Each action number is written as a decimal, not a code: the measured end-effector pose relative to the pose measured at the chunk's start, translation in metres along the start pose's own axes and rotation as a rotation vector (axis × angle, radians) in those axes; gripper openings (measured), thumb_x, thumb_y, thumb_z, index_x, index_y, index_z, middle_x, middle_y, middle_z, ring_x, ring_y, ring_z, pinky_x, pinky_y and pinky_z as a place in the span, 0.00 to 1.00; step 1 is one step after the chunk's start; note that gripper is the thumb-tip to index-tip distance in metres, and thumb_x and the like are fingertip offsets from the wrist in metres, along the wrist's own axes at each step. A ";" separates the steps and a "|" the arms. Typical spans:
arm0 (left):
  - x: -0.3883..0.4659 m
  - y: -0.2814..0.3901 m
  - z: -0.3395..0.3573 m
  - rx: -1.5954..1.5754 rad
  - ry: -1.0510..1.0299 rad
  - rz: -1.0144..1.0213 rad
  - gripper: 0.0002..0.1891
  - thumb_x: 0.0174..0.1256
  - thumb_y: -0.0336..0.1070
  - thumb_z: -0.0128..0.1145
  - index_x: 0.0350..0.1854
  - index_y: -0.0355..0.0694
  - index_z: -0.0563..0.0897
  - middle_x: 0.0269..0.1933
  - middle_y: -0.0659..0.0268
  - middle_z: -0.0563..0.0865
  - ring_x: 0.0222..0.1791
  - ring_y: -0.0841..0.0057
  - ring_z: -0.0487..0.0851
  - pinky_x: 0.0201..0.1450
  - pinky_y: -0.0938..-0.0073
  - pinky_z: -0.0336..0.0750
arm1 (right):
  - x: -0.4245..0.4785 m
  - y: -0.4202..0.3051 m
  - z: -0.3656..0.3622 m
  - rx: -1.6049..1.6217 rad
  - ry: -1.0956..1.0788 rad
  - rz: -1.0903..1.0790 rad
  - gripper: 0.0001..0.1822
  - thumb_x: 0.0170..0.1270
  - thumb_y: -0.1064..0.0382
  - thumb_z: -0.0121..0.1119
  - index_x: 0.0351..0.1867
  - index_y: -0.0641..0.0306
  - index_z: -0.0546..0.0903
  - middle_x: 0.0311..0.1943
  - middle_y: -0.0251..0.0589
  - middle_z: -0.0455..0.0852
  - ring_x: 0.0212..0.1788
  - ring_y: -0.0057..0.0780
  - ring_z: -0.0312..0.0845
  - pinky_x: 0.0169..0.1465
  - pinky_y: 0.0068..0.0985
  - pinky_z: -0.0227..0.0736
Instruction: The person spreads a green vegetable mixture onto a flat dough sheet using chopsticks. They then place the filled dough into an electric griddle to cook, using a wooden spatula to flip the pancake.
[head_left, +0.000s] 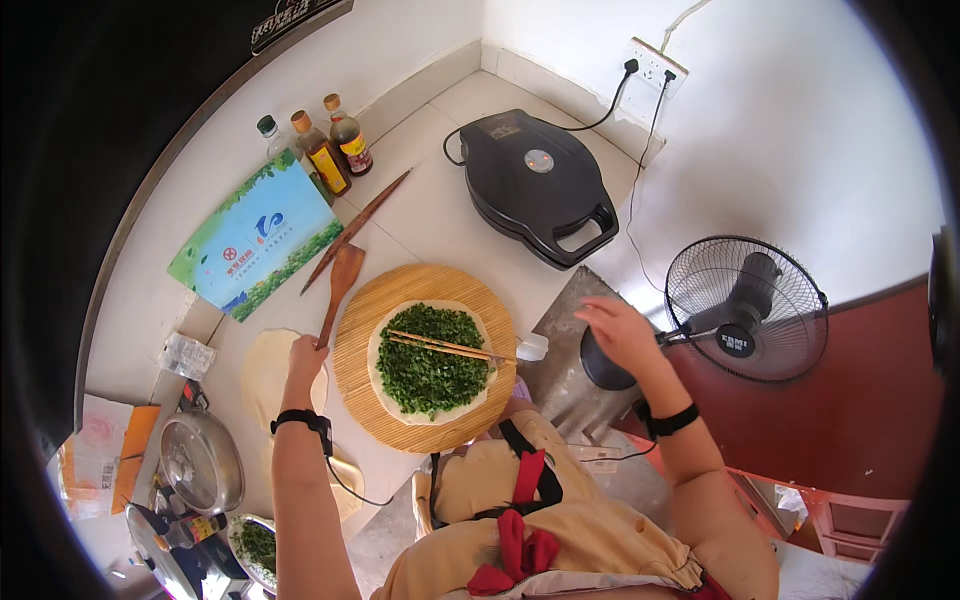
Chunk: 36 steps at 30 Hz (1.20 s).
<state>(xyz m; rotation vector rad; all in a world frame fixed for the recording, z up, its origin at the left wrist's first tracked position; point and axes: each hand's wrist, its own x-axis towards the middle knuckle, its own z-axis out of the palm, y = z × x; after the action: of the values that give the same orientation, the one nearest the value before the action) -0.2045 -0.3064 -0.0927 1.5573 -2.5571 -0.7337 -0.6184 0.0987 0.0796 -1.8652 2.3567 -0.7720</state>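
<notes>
My left hand (304, 364) grips the handle of a wooden spatula (345, 271), its blade pointing away from me. Right of it lies a round slatted bamboo board (349, 352). On the board rests a rolled dough sheet (379, 401) with a pale bare rim, spread with chopped green leaves (431, 386). A pair of wooden chopsticks (450, 347) lies across the greens. My right hand (619, 330) is raised with nothing in it, fingers extended, above the fan's base (607, 371). Another flat dough sheet (266, 367) lies partly behind my left hand.
A closed black electric griddle (525, 180) with lit lights stands at the back, plugged into a wall socket (651, 69). A tapered rolling pin (375, 214), a printed box (255, 236) and sauce bottles (322, 154) sit left. A fan (746, 307) stands right; a bowl of greens (255, 544) lower left.
</notes>
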 end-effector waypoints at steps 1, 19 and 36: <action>-0.005 0.005 -0.004 0.002 -0.050 0.005 0.13 0.49 0.38 0.64 0.32 0.33 0.83 0.28 0.55 0.85 0.30 0.58 0.83 0.35 0.61 0.76 | -0.001 -0.003 -0.015 0.012 -0.009 0.045 0.12 0.56 0.72 0.55 0.40 0.56 0.82 0.45 0.38 0.83 0.46 0.40 0.79 0.46 0.32 0.76; -0.246 0.252 -0.081 -1.198 -0.157 -0.307 0.08 0.64 0.30 0.57 0.42 0.33 0.80 0.31 0.70 0.84 0.25 0.89 0.76 0.25 0.89 0.65 | 0.088 0.139 0.016 -0.454 -0.163 -0.218 0.10 0.41 0.63 0.68 0.26 0.57 0.79 0.31 0.31 0.75 0.41 0.29 0.73 0.41 0.28 0.70; -0.275 0.293 -0.061 -1.147 -0.210 -0.315 0.08 0.64 0.27 0.57 0.43 0.31 0.81 0.30 0.70 0.84 0.27 0.89 0.76 0.27 0.88 0.67 | 0.161 0.125 -0.060 -0.547 -0.081 -0.721 0.05 0.39 0.62 0.59 0.15 0.56 0.76 0.22 0.32 0.71 0.31 0.29 0.70 0.37 0.28 0.61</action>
<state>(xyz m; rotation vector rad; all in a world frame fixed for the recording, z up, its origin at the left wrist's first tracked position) -0.2940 0.0155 0.1383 1.4103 -1.3629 -1.9706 -0.7952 -0.0091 0.1250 -2.9602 1.9429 -0.0222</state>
